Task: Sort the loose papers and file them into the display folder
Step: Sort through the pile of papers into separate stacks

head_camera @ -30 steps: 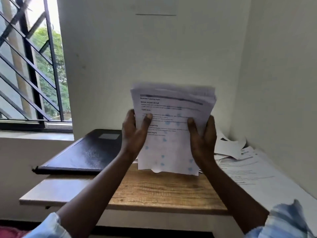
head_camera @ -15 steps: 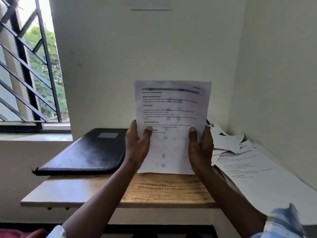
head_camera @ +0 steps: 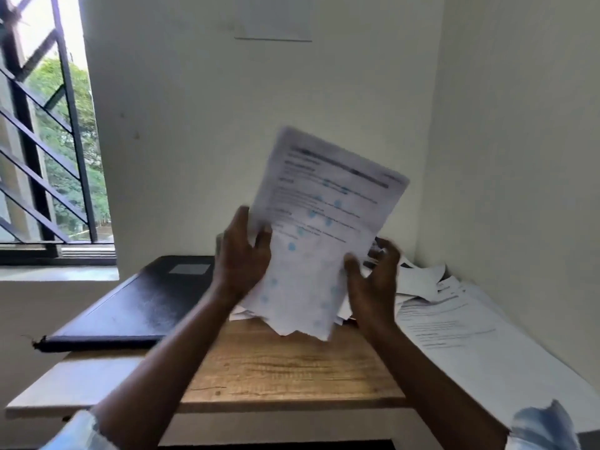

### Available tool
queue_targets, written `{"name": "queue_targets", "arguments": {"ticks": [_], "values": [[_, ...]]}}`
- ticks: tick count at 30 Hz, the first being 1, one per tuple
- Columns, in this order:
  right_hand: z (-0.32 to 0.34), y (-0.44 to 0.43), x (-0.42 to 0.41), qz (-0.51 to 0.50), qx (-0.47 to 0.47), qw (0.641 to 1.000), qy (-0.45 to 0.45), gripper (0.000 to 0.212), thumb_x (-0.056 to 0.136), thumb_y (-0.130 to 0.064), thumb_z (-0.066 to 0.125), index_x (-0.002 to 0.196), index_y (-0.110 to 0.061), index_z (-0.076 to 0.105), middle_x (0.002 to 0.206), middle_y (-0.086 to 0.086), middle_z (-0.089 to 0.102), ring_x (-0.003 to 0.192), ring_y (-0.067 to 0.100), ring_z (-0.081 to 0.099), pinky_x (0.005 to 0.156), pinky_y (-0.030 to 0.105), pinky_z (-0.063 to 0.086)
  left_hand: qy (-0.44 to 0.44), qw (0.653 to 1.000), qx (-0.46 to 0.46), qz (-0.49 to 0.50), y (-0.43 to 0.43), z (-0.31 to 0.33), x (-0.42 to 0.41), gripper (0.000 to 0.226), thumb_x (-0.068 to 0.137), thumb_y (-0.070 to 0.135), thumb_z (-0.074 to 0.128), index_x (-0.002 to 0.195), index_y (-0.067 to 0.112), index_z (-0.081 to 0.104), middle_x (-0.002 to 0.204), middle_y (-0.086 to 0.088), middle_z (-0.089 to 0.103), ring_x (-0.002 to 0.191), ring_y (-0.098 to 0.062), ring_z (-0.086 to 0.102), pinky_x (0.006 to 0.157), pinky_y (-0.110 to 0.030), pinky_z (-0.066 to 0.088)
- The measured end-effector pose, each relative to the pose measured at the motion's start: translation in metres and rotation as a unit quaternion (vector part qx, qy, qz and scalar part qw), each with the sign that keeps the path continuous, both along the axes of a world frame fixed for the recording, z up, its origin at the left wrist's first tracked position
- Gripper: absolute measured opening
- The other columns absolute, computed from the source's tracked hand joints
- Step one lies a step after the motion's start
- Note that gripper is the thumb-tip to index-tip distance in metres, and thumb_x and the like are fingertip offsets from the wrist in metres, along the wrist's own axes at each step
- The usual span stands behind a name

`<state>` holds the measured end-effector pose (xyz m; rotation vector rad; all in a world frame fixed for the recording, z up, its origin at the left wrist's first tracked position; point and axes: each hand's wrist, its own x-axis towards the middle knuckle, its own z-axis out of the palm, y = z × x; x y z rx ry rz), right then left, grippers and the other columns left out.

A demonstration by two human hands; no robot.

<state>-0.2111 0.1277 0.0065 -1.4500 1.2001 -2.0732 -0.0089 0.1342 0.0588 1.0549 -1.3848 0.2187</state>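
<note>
Wooden counter (head_camera: 292, 368) in white corner. Tilted paper stack (head_camera: 324, 228) held above it, left edge pinched by left hand (head_camera: 242, 254); right hand (head_camera: 373, 280) blurred at right edge, grip untellable. Black display folder (head_camera: 139, 303) closed at left.

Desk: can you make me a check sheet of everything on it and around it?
Surface: wooden desk, set in a corner.
Job's things: stack of papers held tilted above the desk; black folder closed, lying at left; loose sheets piled at right.
Clutter: nothing seen.
Fingers: left hand grips the stack's left edge; right hand grips its right edge, blurred.
Cables: nothing seen.
Surroundings: barred window at left; pale wall behind.
</note>
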Motion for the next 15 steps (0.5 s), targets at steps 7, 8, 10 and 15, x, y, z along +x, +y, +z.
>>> {"name": "queue_targets", "arguments": {"ticks": [7, 8, 10, 15], "values": [[0.052, 0.007, -0.045, -0.086, -0.059, 0.983, 0.152, 0.073, 0.087, -0.035, 0.077, 0.150, -0.023, 0.042, 0.148, -0.003, 0.051, 0.136, 0.015, 0.047, 0.114, 0.041, 0.032, -0.408, 0.911, -0.043, 0.043, 0.032, 0.081, 0.015, 0.017, 0.090, 0.017, 0.062, 0.106, 0.018, 0.056, 0.087, -0.002, 0.068, 0.080, -0.039, 0.063, 0.062, -0.036, 0.039], [0.049, 0.004, -0.046, -0.017, -0.033, 0.989, 0.142, 0.055, 0.088, -0.034, 0.075, 0.139, -0.026, 0.054, 0.136, -0.005, 0.062, 0.126, 0.015, 0.057, 0.111, 0.046, 0.042, -0.432, 0.900, -0.038, 0.040, 0.033, 0.080, 0.012, 0.016, 0.090, 0.017, 0.062, 0.105, 0.018, 0.056, 0.086, -0.001, 0.068, 0.078, -0.039, 0.063, 0.062, -0.037, 0.040], [0.034, 0.000, -0.044, 0.085, 0.013, 0.992, 0.094, 0.022, 0.093, -0.030, 0.071, 0.115, -0.031, 0.067, 0.114, -0.007, 0.073, 0.109, 0.015, 0.068, 0.098, 0.051, 0.055, -0.464, 0.885, -0.017, 0.039, 0.029, 0.073, 0.009, 0.016, 0.089, 0.020, 0.061, 0.103, 0.019, 0.053, 0.083, 0.001, 0.066, 0.077, -0.035, 0.064, 0.068, -0.038, 0.042], [-0.010, 0.002, -0.034, 0.079, 0.015, 0.996, 0.026, 0.017, 0.101, -0.021, 0.064, 0.117, -0.024, 0.068, 0.110, -0.010, 0.073, 0.103, -0.001, 0.068, 0.091, 0.031, 0.057, -0.306, 0.925, -0.008, 0.226, 0.035, 0.016, 0.011, 0.066, 0.084, 0.053, 0.059, 0.143, 0.027, 0.048, 0.152, -0.003, 0.046, 0.143, -0.027, 0.043, 0.117, -0.056, 0.023]]}}
